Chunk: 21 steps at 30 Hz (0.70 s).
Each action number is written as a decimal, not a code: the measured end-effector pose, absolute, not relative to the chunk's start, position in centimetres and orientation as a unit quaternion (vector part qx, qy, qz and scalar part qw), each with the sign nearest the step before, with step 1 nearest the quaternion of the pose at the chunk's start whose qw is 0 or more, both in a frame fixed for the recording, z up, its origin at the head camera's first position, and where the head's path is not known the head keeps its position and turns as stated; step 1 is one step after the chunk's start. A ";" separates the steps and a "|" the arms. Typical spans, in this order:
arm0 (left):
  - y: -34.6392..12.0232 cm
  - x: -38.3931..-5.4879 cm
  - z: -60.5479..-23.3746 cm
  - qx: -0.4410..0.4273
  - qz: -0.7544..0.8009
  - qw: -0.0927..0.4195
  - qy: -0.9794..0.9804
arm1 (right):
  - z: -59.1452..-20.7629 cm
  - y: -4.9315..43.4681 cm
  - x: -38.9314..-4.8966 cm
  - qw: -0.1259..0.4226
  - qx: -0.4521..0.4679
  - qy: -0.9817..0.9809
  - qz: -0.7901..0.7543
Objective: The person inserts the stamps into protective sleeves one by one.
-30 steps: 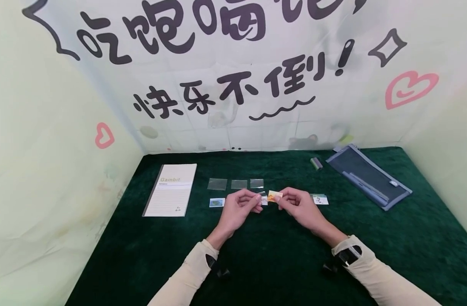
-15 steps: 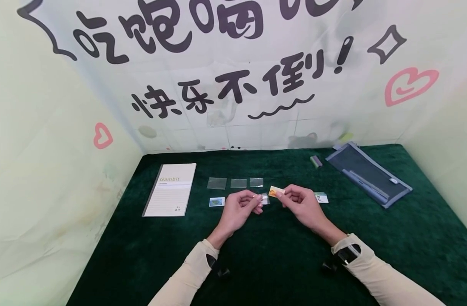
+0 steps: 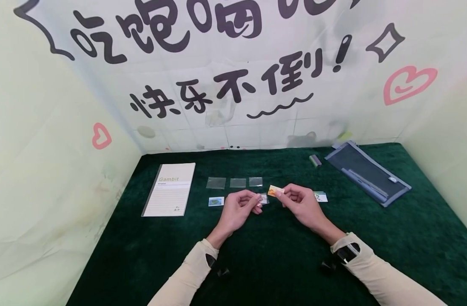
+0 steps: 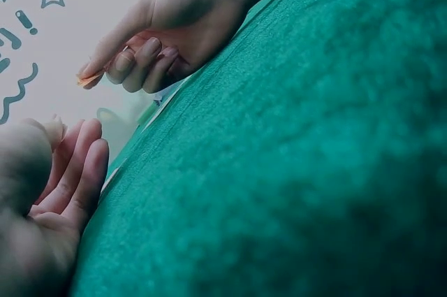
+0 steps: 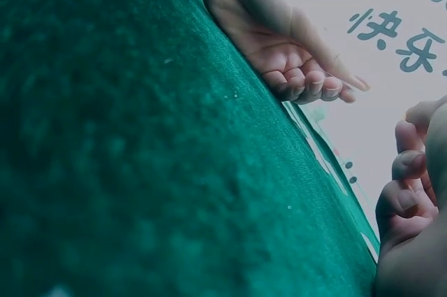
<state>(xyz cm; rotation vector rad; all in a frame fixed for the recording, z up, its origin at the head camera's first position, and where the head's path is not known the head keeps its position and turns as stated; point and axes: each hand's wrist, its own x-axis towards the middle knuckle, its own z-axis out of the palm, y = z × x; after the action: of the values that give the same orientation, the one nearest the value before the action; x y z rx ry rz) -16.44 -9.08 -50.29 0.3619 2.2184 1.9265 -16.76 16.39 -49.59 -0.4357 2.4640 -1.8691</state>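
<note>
In the head view my left hand [image 3: 237,209] pinches a small clear plastic sleeve [image 3: 265,198] between thumb and forefinger. Facing it, my right hand [image 3: 301,203] pinches a small orange, stamp-like picture card [image 3: 272,190] by its right end. A short gap separates card and sleeve. The left wrist view shows the card [image 4: 89,80] edge-on at the right fingertips. In the right wrist view the left hand [image 5: 279,38] is palm inward, its sleeve barely visible. A blue stamp-like picture card [image 3: 216,202] lies left of my left hand; several whitish cards [image 3: 321,196] lie partly behind my right hand.
Three clear sleeves [image 3: 238,182] lie in a row beyond the hands. A notebook [image 3: 168,189] is at the left. At the far right lie a blue-edged zip pouch [image 3: 367,174] and a small green-purple block [image 3: 315,160]. Dark green cloth [image 3: 271,263] covers the table.
The orange card, which was close beside the sleeve a second ago, has moved slightly up and away with my right hand. The left hand keeps its grip on the sleeve.
</note>
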 end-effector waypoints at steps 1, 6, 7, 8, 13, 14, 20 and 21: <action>-9.1 -16.5 -50.3 0.122 0.648 0.091 0.746 | -49.6 16.4 -16.8 0.011 -0.142 0.789 -0.598; -9.1 -16.5 -50.3 0.119 0.645 0.093 0.749 | -49.7 16.4 -16.8 0.015 -0.150 0.792 -0.592; -9.1 -16.5 -50.3 0.119 0.644 0.093 0.750 | -49.7 16.4 -16.8 0.015 -0.150 0.792 -0.591; -9.1 -16.5 -50.3 0.118 0.644 0.093 0.750 | -49.6 16.4 -16.8 0.016 -0.151 0.792 -0.591; -9.0 -16.4 -50.3 0.119 0.642 0.091 0.752 | -49.5 16.3 -16.6 0.016 -0.151 0.792 -0.591; -9.0 -16.4 -50.3 0.119 0.641 0.091 0.753 | -49.4 16.3 -16.6 0.016 -0.150 0.793 -0.591; -9.0 -16.4 -50.2 0.122 0.640 0.087 0.754 | -49.5 16.3 -16.6 0.022 -0.146 0.799 -0.583; -9.0 -16.4 -50.2 0.123 0.640 0.087 0.754 | -49.5 16.3 -16.6 0.022 -0.145 0.801 -0.581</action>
<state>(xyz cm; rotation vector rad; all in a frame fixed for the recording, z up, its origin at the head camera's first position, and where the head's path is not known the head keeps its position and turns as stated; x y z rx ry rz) -16.37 -8.98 -50.23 0.3649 2.2453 1.9057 -16.56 16.35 -49.53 -0.4503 2.4800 -1.7989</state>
